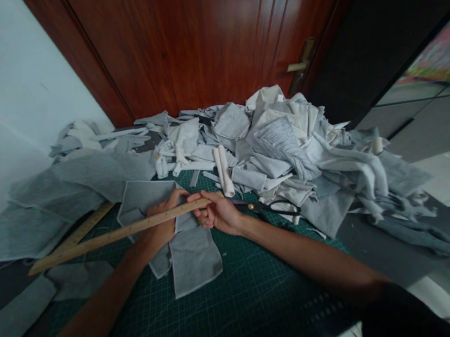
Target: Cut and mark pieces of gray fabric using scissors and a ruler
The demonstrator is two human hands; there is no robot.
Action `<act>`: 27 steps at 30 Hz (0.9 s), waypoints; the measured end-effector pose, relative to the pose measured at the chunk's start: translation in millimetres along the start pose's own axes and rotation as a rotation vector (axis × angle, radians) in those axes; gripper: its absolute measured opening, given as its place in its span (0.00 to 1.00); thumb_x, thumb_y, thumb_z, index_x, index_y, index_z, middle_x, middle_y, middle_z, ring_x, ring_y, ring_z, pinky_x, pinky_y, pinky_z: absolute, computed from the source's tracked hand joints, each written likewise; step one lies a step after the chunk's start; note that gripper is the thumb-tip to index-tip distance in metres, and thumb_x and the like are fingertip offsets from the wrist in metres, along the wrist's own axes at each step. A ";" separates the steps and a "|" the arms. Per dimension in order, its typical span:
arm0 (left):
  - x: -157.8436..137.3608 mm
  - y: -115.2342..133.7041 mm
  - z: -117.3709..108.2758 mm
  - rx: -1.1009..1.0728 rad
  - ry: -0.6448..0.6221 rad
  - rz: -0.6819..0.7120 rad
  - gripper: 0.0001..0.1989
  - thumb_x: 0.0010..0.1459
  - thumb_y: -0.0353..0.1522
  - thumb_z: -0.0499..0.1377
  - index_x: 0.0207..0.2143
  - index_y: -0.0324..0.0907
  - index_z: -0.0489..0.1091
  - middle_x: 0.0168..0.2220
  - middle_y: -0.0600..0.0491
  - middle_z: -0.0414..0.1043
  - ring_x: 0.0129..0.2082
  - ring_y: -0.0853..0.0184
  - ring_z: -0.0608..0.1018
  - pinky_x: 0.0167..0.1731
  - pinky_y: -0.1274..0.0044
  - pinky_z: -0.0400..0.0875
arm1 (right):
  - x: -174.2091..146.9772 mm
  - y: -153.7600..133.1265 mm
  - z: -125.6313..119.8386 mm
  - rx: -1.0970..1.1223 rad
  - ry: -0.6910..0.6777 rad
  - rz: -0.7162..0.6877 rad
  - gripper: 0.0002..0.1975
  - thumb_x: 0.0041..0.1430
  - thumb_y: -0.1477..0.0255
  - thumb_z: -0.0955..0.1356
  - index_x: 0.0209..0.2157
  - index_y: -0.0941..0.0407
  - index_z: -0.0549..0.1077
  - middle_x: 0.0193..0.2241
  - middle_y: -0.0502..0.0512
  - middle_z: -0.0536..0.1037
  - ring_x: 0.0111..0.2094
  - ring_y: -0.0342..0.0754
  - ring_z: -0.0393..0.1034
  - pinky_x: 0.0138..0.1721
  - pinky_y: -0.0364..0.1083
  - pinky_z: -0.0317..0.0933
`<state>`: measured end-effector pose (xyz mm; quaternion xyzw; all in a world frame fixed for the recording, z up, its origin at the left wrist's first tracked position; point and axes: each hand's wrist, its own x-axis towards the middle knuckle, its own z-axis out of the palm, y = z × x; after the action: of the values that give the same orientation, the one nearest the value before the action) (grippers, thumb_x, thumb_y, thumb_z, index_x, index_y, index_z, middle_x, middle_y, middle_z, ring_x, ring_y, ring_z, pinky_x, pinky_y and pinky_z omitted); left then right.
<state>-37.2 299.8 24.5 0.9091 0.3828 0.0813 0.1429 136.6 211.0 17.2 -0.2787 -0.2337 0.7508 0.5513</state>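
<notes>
My right hand is closed around one end of a long wooden ruler, which slants down to the left across my left forearm. Just beside it, my left hand rests among grey fabric pieces, its fingers bent together over one of them. The ruler covers part of that hand, so its grip shows only partly. Under the fabric lies a green cutting mat with a grid. Black-handled scissors lie to the right of my right hand.
A heap of grey and white fabric scraps fills the back and right of the table. Larger grey pieces are stacked at left, beside a second wooden ruler. A wooden door stands behind, a white wall to the left.
</notes>
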 end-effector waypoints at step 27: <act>-0.8 5.6 -3.6 -0.061 -0.013 -0.060 0.15 0.68 0.38 0.49 0.54 0.46 0.66 0.40 0.52 0.80 0.40 0.57 0.83 0.36 0.71 0.68 | 1.2 11.4 1.7 -0.273 -0.044 -0.131 0.22 0.73 0.60 0.61 0.53 0.61 0.76 0.25 0.47 0.75 0.14 0.39 0.61 0.17 0.41 0.53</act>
<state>-34.8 296.1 29.7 0.8929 0.4065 0.0827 0.1752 127.2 208.8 10.7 -0.3187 -0.3633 0.6806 0.5507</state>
